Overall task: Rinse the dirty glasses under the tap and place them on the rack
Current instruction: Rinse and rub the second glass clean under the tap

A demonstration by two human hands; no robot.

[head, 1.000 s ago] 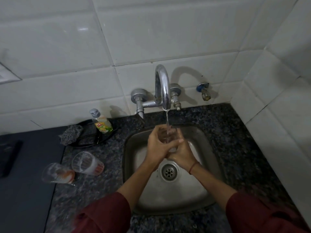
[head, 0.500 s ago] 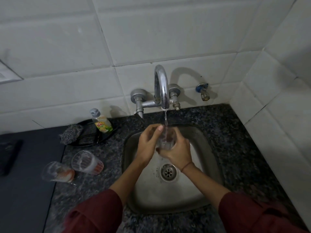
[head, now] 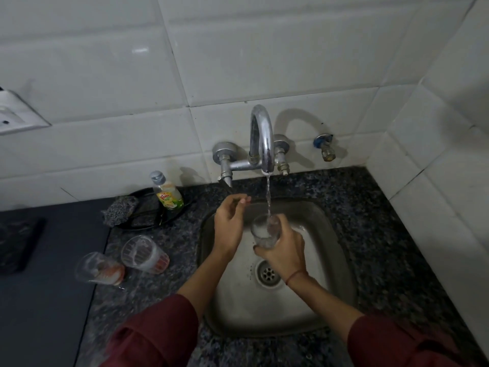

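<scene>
My right hand [head: 284,251] grips a clear glass [head: 265,231] upright over the steel sink [head: 304,313]. Water runs from the chrome tap [head: 262,140] straight into the glass. My left hand [head: 229,225] hovers just left of the glass, apart from it, with its fingers loosely curled and holding nothing. Two dirty glasses [head: 144,254] [head: 99,268] with reddish residue lie on their sides on the dark granite counter left of the sink.
A dish-soap bottle [head: 166,193] and a grey scrubber [head: 120,209] sit on a black plate [head: 148,221] behind the glasses. A small valve [head: 325,147] sticks out of the tiled wall. A dark phone-like slab [head: 18,245] lies far left. White tiled walls close in behind and right.
My left hand has let go of the glass and drawn away to the left. My right hand alone now holds the glass, a little lower under the stream.
</scene>
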